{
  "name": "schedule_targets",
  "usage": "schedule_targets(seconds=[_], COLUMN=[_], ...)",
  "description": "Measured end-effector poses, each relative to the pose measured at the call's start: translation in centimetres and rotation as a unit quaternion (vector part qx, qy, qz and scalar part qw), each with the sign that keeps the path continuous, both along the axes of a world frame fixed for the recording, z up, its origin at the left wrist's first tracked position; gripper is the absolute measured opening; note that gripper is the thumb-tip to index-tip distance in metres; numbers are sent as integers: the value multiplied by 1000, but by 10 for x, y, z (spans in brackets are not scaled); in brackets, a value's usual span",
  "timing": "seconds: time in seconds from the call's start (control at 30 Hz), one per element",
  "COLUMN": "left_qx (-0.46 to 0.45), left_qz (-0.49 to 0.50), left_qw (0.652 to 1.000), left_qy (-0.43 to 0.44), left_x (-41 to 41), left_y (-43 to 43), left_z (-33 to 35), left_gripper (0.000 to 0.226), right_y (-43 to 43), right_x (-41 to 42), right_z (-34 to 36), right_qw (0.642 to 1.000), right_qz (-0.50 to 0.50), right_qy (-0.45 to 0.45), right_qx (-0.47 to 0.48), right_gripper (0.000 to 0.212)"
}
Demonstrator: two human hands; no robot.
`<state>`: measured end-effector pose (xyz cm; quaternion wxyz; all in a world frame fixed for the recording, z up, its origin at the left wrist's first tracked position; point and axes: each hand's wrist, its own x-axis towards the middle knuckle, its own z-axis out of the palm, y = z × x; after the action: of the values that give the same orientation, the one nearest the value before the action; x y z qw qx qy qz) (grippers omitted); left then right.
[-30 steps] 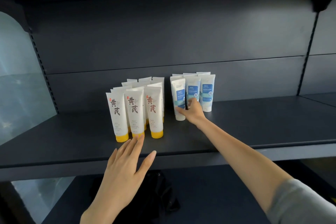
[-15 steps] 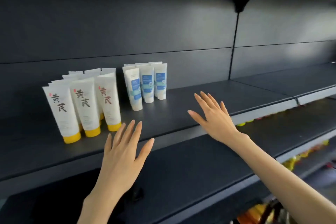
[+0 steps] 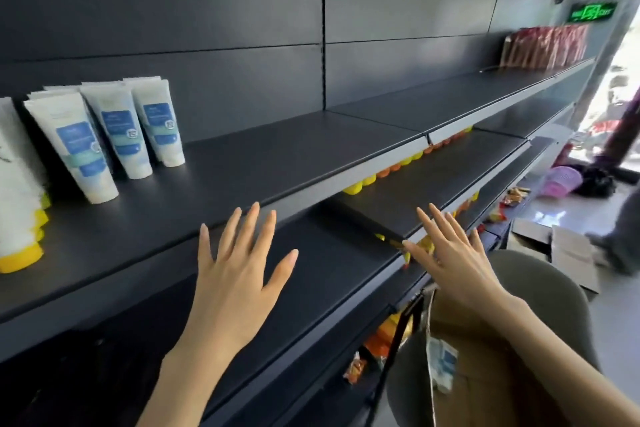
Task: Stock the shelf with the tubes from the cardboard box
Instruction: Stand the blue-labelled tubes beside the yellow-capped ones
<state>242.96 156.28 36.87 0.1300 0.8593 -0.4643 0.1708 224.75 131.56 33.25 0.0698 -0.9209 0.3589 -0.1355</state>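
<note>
White tubes with blue labels (image 3: 114, 135) stand cap-down on the dark shelf (image 3: 277, 163) at the left. White tubes with yellow caps (image 3: 17, 218) show at the far left edge, partly cut off. My left hand (image 3: 235, 274) hovers with spread fingers in front of the shelf edge, holding nothing. My right hand (image 3: 450, 260) is also spread and empty, above the open cardboard box (image 3: 460, 357) at the lower right. Something white and blue (image 3: 441, 362) lies at the box's rim.
Lower shelves hold orange and yellow items (image 3: 391, 170). Red packets (image 3: 547, 47) stand at the far right of the shelf. Flattened cardboard (image 3: 568, 253) and a pink basket (image 3: 561, 180) lie on the floor, where a person's leg (image 3: 623, 229) shows.
My view has swung right, away from the tubes. My right hand left the blue-label tubes and moved back and down over the box. My left hand stays spread.
</note>
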Motion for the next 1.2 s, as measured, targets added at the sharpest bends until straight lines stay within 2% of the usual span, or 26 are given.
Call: schedule_targets(seconds=[0.13, 0.3, 0.63, 0.83, 1.1, 1.2], left_qx=[37, 87, 162, 239, 304, 301], left_qz=[-63, -84, -98, -91, -105, -114], left_qw=[997, 993, 975, 952, 927, 924], left_qy=[-36, -8, 117, 166, 193, 206], left_x=[-33, -59, -105, -116, -112, -113], left_y=[-59, -137, -274, -308, -328, -338], left_z=[-19, -51, -134, -191, -271, -297], left_gripper=[63, 64, 93, 101, 92, 85], right_y=[-42, -100, -188, -204, -189, -189], right_x=[-31, -77, -157, -165, -134, -119], right_z=[-23, -55, -155, -223, -332, -371], right_qw=[999, 995, 977, 955, 910, 884], right_qz=[-30, -76, -130, -147, -190, -212], right_qy=[2, 13, 62, 88, 103, 75], right_qx=[26, 64, 159, 241, 354, 410], right_gripper=[83, 69, 71, 70, 71, 73])
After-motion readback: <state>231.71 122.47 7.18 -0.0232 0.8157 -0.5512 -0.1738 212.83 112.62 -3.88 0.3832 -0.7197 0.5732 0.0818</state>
